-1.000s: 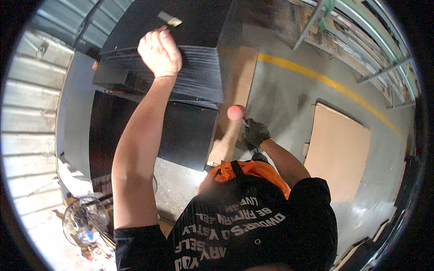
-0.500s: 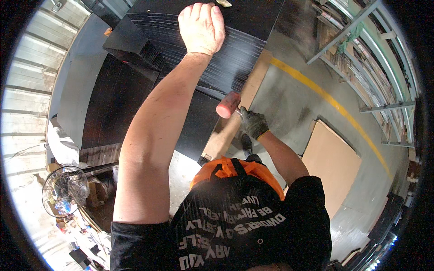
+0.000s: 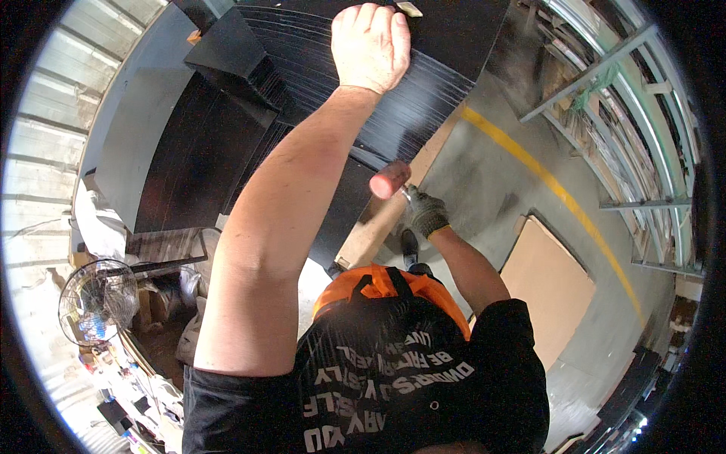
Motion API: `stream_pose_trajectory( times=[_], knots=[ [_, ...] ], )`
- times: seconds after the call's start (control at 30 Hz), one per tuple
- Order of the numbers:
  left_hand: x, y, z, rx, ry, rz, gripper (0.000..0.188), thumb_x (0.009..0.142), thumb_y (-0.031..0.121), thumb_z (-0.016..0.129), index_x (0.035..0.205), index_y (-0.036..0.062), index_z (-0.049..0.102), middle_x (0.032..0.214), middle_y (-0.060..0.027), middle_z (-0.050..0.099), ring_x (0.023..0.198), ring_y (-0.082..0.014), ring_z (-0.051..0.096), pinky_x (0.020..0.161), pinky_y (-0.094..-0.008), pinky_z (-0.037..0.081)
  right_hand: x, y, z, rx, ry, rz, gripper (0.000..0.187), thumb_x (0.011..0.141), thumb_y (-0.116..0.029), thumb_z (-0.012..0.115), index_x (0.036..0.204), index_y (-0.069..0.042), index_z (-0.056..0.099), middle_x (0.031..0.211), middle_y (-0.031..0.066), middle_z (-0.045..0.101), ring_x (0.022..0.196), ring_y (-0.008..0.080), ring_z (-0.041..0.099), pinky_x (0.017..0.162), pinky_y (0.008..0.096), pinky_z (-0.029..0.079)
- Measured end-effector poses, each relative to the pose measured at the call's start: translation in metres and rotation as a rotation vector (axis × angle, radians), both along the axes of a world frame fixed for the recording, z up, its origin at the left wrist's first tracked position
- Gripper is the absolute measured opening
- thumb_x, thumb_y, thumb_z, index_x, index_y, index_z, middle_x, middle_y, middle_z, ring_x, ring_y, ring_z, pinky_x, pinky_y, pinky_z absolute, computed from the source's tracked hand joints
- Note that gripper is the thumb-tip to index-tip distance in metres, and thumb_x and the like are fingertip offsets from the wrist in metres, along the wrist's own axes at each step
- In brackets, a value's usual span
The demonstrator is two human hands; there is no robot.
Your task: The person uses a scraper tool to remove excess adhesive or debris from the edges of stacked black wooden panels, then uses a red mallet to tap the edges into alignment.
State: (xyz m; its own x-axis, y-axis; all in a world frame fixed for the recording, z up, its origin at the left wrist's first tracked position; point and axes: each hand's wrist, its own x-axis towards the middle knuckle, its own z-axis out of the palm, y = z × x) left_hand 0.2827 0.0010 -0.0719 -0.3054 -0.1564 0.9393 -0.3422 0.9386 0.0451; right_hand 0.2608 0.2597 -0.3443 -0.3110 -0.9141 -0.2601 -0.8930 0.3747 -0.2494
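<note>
Red mallet [image 3: 390, 179] near one o'clock in wearer's view, handle clasped in gloved right grip [image 3: 429, 213]; head points toward grip's ten o'clock. Bare left grip [image 3: 370, 49] at twelve, fingers curled over black layered stack [image 3: 431, 94]; cannot tell whether clenched on nothing or grasping edge. Yellow floor line [image 3: 563, 189] between two and three, tan sheet [image 3: 548, 280] at four, fan [image 3: 98, 303] past eight.

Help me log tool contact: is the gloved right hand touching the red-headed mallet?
Touching: the head view shows the gloved right hand closed around the red-headed mallet, just below its red end.
</note>
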Motion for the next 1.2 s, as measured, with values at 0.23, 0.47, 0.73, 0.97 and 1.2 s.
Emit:
stream_pose_trajectory(
  times=[0.23, 0.47, 0.73, 0.97, 1.2],
  knots=[
    [0.0, 0.002, 0.0, -0.004, 0.037, -0.003, 0.015, 0.091, 0.018, 0.051, 0.085, 0.0087, 0.062, 0.081, -0.0069, 0.058, 0.079, -0.0275, 0.055, 0.078, -0.0398, 0.042, -0.008, 0.003, -0.005, 0.065, 0.049, 0.126, 0.04, 0.088, -0.018, 0.053, 0.124, -0.008, 0.043, 0.085, 0.0175, 0.068, 0.077, 0.0356, 0.069, 0.064, 0.0477, 0.054],
    [-0.001, 0.003, 0.002, -0.026, 0.062, -0.012, 0.013, 0.089, 0.016, 0.053, 0.084, 0.0087, 0.062, 0.078, -0.0071, 0.057, 0.078, -0.0274, 0.054, 0.077, -0.0402, 0.042, -0.011, -0.005, -0.001, 0.302, 0.024, 0.111, 0.046, 0.088, -0.021, 0.053, 0.131, -0.011, 0.043, 0.097, 0.0182, 0.068, 0.091, 0.0347, 0.067, 0.078, 0.0481, 0.052],
    [-0.001, 0.004, 0.002, -0.025, 0.09, -0.026, 0.012, 0.088, 0.017, 0.054, 0.084, 0.0087, 0.062, 0.079, -0.0068, 0.057, 0.079, -0.0272, 0.054, 0.078, -0.0399, 0.042, -0.014, -0.013, 0.004, 0.338, -0.011, 0.061, 0.045, 0.09, -0.022, 0.049, 0.133, -0.011, 0.043, 0.099, 0.0192, 0.068, 0.092, 0.0345, 0.067, 0.08, 0.0484, 0.051],
    [-0.001, 0.003, 0.0, 0.0, 0.071, -0.003, 0.012, 0.088, 0.016, 0.054, 0.084, 0.0083, 0.062, 0.08, -0.007, 0.058, 0.078, -0.0272, 0.054, 0.077, -0.0394, 0.042, -0.008, -0.014, 0.016, 0.358, 0.046, 0.084, 0.043, 0.091, -0.022, 0.046, 0.133, -0.012, 0.044, 0.099, 0.0191, 0.068, 0.091, 0.0348, 0.067, 0.078, 0.0478, 0.052],
    [-0.002, 0.003, 0.0, 0.012, 0.071, -0.028, 0.015, 0.09, 0.017, 0.052, 0.085, 0.0075, 0.062, 0.08, -0.0076, 0.057, 0.079, -0.0279, 0.054, 0.077, -0.0401, 0.043, -0.009, -0.011, 0.009, 0.335, 0.022, 0.049, 0.038, 0.091, -0.02, 0.045, 0.128, -0.011, 0.047, 0.099, 0.0186, 0.068, 0.089, 0.0347, 0.067, 0.078, 0.0479, 0.052]
  ],
)
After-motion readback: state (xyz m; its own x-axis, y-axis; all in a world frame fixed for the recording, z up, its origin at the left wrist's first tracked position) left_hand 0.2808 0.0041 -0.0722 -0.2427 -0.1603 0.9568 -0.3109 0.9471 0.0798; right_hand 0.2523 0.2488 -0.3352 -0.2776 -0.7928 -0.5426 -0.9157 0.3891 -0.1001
